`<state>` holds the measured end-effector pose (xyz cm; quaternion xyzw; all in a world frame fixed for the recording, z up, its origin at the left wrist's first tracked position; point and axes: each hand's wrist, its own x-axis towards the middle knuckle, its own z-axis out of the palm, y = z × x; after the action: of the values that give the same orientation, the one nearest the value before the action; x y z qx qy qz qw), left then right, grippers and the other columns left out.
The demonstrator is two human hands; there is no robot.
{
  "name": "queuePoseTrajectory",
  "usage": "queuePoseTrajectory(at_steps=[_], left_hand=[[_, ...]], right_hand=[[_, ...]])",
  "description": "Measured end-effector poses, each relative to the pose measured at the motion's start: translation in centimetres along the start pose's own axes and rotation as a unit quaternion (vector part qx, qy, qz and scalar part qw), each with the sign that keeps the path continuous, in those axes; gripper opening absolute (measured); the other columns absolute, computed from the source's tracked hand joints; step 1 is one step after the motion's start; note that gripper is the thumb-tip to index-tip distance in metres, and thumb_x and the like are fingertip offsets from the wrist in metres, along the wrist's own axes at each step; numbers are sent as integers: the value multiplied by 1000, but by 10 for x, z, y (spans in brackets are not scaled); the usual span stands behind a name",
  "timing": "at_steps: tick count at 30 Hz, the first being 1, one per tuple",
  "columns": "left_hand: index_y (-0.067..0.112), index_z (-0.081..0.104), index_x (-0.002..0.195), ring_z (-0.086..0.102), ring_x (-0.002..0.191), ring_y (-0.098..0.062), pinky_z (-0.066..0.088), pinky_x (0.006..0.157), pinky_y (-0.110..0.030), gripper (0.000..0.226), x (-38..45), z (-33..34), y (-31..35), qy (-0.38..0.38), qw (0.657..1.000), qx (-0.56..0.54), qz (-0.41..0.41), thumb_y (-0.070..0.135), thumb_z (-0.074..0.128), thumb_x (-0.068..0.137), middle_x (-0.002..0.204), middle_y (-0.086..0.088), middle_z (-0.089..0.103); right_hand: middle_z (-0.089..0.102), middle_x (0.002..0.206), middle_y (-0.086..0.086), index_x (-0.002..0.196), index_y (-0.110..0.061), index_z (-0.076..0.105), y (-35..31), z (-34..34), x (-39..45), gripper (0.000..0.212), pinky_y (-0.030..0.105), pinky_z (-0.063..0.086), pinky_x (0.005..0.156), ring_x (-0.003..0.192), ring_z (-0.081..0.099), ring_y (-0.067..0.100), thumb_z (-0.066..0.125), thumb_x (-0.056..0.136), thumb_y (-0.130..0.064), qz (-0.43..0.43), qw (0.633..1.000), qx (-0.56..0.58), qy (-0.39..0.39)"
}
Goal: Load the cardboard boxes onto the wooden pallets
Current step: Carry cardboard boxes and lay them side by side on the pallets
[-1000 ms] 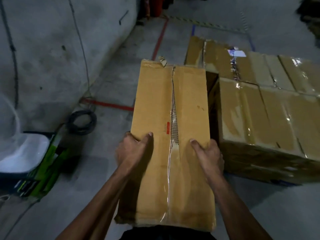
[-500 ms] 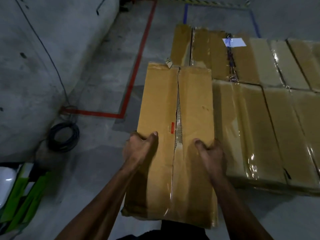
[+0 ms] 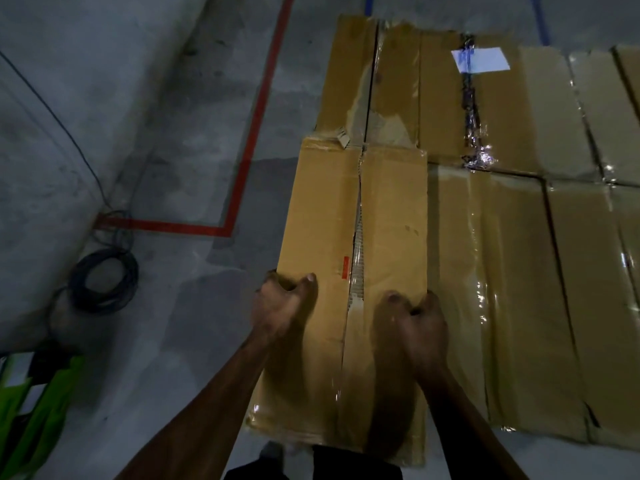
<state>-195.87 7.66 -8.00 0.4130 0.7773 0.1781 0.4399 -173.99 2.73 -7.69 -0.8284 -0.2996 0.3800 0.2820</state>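
**Box held at the open left end of the stack, long axis running away from you**

You hold a long cardboard box point(image 3: 353, 271) by its two long sides, left hand point(image 3: 280, 306) on the left edge, right hand point(image 3: 412, 323) on the right. On both hands the thumb lies on the top face and the other fingers curl over the edge and out of sight, so each hand is clamped on the box. The box runs lengthwise away from you, its taped centre seam point(image 3: 356, 244) midway between your hands, which sit on the nearer half; neither is clearly closer to the far end. Its right side lies just beside the row of stacked boxes point(image 3: 519, 271), and its far end meets the rear box point(image 3: 381, 81). Whether it touches them, or is already set down, cannot be told. No pallet wood shows. Both forearms reach forward, wrists nearly straight. The likely next move is a straight lowering into that left-hand slot, keeping the box parallel to its neighbour.
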Motion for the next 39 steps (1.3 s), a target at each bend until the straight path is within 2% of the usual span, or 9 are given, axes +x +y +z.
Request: queuePoseTrajectory(at_steps=[5,9,13,16,18,23,26,33,39], left_hand=[[11,58,110,61,100,-27,51,93,-43,62,19,15,5,-6,1000,22,1,64,65,79,106,-6,64],[22,57,102,62,96,-25,52,91,-45,77,32,22,-5,-10,999,31,-3,88,52,64,101,-1,65],[23,53,100,61,94,-23,52,89,-44,62,38,26,1,-12,999,35,-3,76,63,69,98,1,61],[23,51,108,60,98,-23,52,90,-45,76,48,32,3,-8,1000,28,11,82,63,62,104,1,61],[21,50,115,58,100,-22,50,89,-40,81,54,40,0,-10,999,42,10,81,63,62,108,0,60],[18,47,122,55,114,-32,46,97,-50,112,83,57,-6,-9,995,94,-14,101,44,47,124,-8,58],[12,44,128,51,121,-35,43,102,-49,95,91,59,-4,-23,995,96,-17,81,61,66,131,-11,54],[11,37,135,47,125,-31,38,98,-35,85,100,60,-9,-47,997,59,10,61,71,76,135,-9,49],[8,17,148,36,136,-35,34,106,-41,101,97,52,-3,-70,994,82,34,61,68,79,152,-13,31]], right_hand=[[65,108,4,124,-20,57,6,7,23,48,45,52,91,99,63,27,69,87,-48,14,1000,5,12],[63,115,3,127,-22,57,11,18,38,53,43,53,90,100,62,24,68,84,-52,2,1000,-1,27],[59,125,6,134,-17,53,13,24,50,64,45,51,97,107,61,25,68,82,-52,-9,1000,-1,29],[41,153,8,150,-14,38,20,28,59,75,40,30,117,138,43,27,67,89,-45,-33,999,-27,21],[26,162,7,154,-14,31,29,31,65,79,48,21,122,149,24,29,62,91,-50,-61,996,-61,5],[-15,165,8,158,-11,-4,43,45,63,102,40,-10,121,152,-14,24,31,82,-68,-91,966,-241,-21],[-30,158,5,154,-16,-18,44,52,65,98,37,-18,118,149,-23,22,20,83,-72,-88,950,-298,-23],[-26,161,8,153,-18,-20,51,55,67,100,39,-18,117,150,-23,23,5,78,-78,-90,938,-333,-21],[-22,164,7,157,-18,-14,53,43,64,93,39,-14,120,151,-21,21,21,92,-75,-91,926,-363,-54]])
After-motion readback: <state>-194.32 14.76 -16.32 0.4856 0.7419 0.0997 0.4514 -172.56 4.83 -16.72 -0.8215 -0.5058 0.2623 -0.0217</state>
